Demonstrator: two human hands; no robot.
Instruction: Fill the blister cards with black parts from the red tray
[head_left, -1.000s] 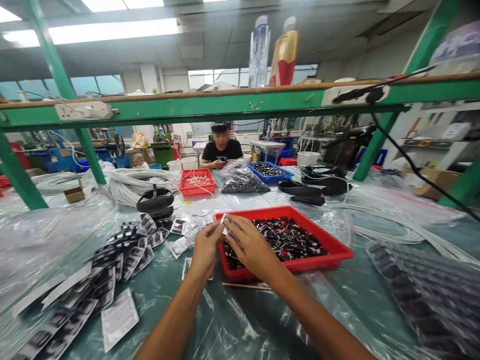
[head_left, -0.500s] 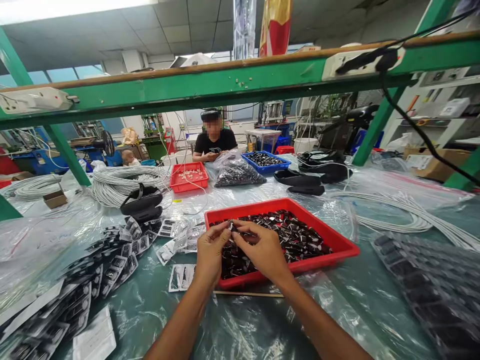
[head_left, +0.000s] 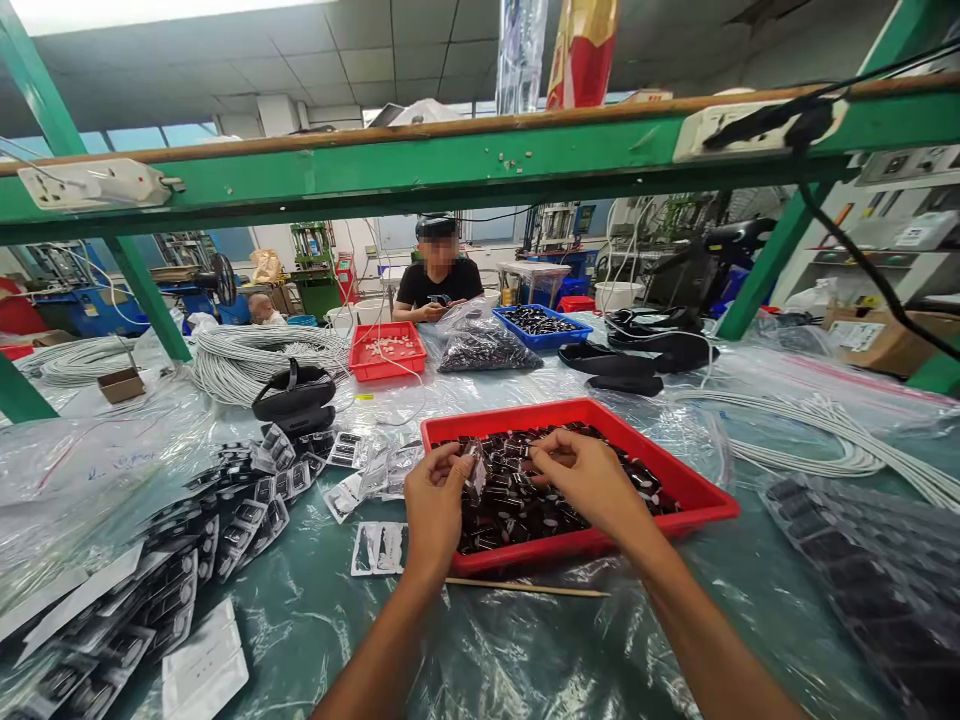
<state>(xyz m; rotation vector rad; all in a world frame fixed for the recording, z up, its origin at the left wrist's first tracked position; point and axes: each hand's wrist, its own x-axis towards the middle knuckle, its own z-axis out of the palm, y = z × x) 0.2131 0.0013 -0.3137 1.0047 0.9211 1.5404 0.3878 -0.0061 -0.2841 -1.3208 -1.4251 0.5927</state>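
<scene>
My left hand (head_left: 436,502) is closed, pinching a small clear plastic bag (head_left: 475,470) between thumb and fingertips above the left part of a red tray (head_left: 705,508). Many small black parts (head_left: 517,490) with pale marks fill that tray. Over its middle, my right hand (head_left: 581,470) has thumb and forefinger drawn together low among the parts; what they grip, if anything, is too small to make out. Flat packets (head_left: 379,548) with dark contents lie left of the tray. A thin wooden stick (head_left: 529,588) rests along its near edge.
Strips of black packets (head_left: 172,545) spread across the left. Clear-covered black pieces (head_left: 847,560) lie at right. Coiled white cable (head_left: 247,362), a smaller red tray (head_left: 386,352), a filled bag (head_left: 487,345) and a blue tray (head_left: 544,327) stand behind. A green shelf beam (head_left: 420,170) crosses above; a person (head_left: 439,280) sits opposite.
My hands, together before, are now apart: the right has moved right and down to the black parts. The left still holds up the small bag, now more visible. The view has shifted slightly.
</scene>
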